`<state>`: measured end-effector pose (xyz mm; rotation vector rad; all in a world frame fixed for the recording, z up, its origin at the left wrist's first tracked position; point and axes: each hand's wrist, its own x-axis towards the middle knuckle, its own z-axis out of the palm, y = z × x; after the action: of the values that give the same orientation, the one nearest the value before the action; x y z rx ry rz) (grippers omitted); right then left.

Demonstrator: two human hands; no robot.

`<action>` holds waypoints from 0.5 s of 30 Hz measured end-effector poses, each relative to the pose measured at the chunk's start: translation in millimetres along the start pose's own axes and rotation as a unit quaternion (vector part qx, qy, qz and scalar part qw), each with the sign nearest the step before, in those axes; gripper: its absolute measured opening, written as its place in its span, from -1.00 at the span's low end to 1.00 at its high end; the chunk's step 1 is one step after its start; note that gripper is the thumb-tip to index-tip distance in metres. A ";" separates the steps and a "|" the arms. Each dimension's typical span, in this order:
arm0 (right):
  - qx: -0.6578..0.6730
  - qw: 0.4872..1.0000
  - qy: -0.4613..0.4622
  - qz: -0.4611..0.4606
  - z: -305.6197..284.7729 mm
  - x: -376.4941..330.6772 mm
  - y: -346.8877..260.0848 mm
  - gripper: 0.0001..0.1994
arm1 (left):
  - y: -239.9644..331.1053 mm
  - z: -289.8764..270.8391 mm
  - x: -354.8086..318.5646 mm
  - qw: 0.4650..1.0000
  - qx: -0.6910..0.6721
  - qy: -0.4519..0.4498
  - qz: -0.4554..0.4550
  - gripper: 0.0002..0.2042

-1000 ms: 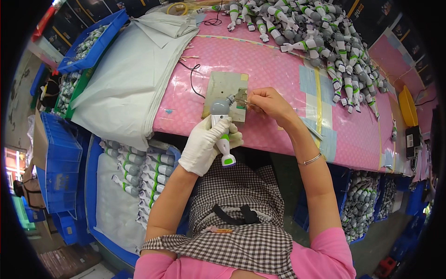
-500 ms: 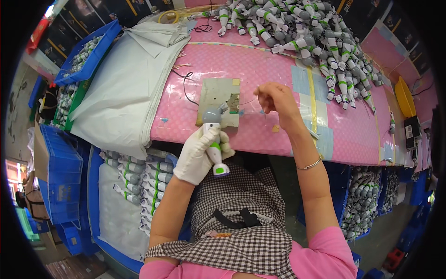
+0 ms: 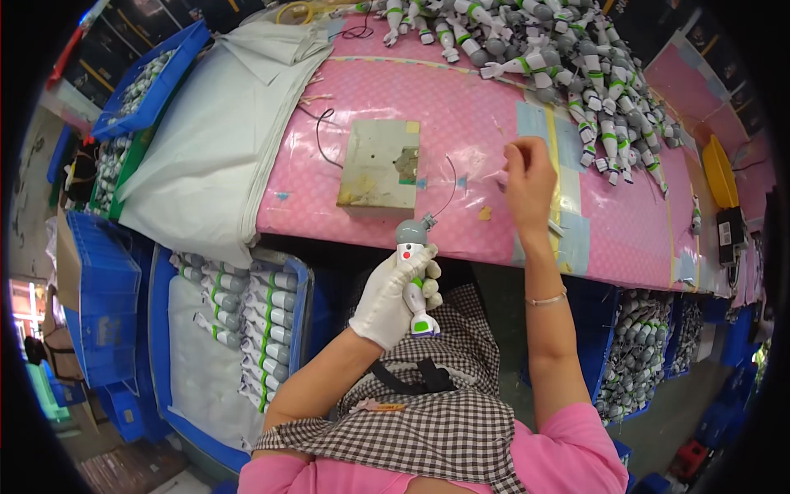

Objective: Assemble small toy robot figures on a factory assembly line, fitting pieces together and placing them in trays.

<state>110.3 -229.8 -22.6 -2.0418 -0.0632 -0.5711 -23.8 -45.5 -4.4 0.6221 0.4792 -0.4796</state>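
My gloved left hand is wrapped round a toy arm, white with green bands and a grey ball shoulder, held in front of the table edge. A red dot shows below the ball. From the small grey fitting on top, a thin wire curves up over the table, its far end loose. My bare right hand is over the table to the right, apart from the toy arm. Its fingers are curled together; what they hold, if anything, is hidden. A grey metal box sits on the table beyond the toy arm.
A large heap of toy arms covers the table's far right. White sheeting drapes over its left. Below left, a blue crate holds rows of toy arms; another blue crate of them stands below right. A yellow basin is at far right.
My left hand has brought the toy arm away from the metal box, nearer to me and rightward. My right hand has moved right, away from the wire. The red dot has come into view.
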 end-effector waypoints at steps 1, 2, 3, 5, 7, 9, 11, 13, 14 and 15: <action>0.152 0.984 -0.013 0.090 -7.8 -9.1 -11.3 -0.92 | 0.6 -6.7 0.8 0.999 0.021 0.026 -0.009 -0.74; 0.197 0.976 -0.037 0.085 -12.0 -23.5 -18.9 -0.93 | 0.1 -12.7 3.2 0.999 0.008 0.036 -0.027 -0.75; 0.209 0.968 -0.087 0.103 -12.5 -42.2 -23.1 -0.94 | -1.3 -15.2 3.6 0.999 0.003 0.044 -0.026 -0.75; 0.224 0.949 -0.183 0.124 -10.7 -77.4 -34.1 -0.89 | -2.5 -18.3 5.8 0.998 0.061 0.025 -0.014 -0.74; 0.178 0.963 -0.194 0.057 -4.7 -101.2 -36.5 -0.89 | -4.3 -14.9 6.4 0.999 0.048 0.015 -0.011 -0.77; 0.140 0.972 -0.190 -0.017 0.3 -111.1 -37.5 -0.87 | -5.3 -10.7 7.4 0.998 0.046 0.041 0.004 -0.89; 0.148 0.972 -0.178 -0.031 6.4 -112.3 -37.9 -0.87 | -6.1 -11.8 7.6 0.998 0.040 0.047 0.003 -0.89; 0.154 0.973 -0.166 -0.044 9.8 -112.1 -38.2 -0.86 | -6.4 -13.9 7.0 0.998 0.033 0.051 0.000 -0.90; 0.155 0.973 -0.164 -0.051 12.2 -109.8 -37.6 -0.86 | -6.0 -16.3 7.3 0.998 0.032 0.044 -0.007 -0.89; 0.157 0.972 -0.164 -0.059 14.0 -108.6 -36.5 -0.87 | -6.2 -18.3 7.5 0.999 0.030 0.039 -0.014 -0.89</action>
<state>9.1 -179.0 -44.5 -1.8099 -0.4465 -0.2689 -26.4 -40.2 -24.3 0.6949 0.5488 -0.4994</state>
